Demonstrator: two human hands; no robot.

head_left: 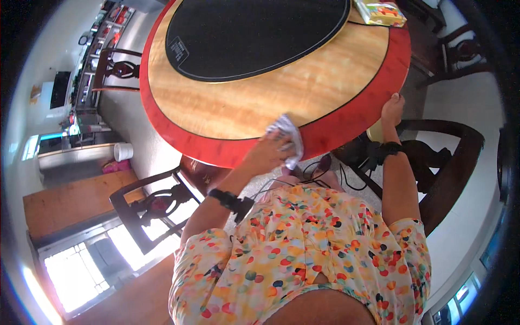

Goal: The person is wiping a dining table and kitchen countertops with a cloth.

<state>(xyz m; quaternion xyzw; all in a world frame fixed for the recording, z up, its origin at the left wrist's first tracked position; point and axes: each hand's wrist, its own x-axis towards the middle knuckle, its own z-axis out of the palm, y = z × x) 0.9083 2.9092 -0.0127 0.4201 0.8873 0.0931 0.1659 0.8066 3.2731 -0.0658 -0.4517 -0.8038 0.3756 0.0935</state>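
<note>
My left hand [273, 152] holds a crumpled white-and-grey cloth [293, 140] against the red border at the near edge of a round wooden table [227, 101]. Part of the cloth hangs over the rim. Farther right, my right hand [392, 109] grips the table's red rim, its thumb on top and the other fingers mostly hidden. Just below that hand a pale yellow object [374, 131] shows partly; its kind is unclear. A dark round turntable [256, 36] with a thin light line near its edge covers the table's far middle.
A colourful soft pack of tissues [384, 14] lies at the table's far right. Dark carved wooden chairs stand at near left [156, 203], near right [451, 162], far left [120, 69] and far right [465, 53]. Black cables [351, 183] hang near my legs. A white bucket [123, 151] is farther left.
</note>
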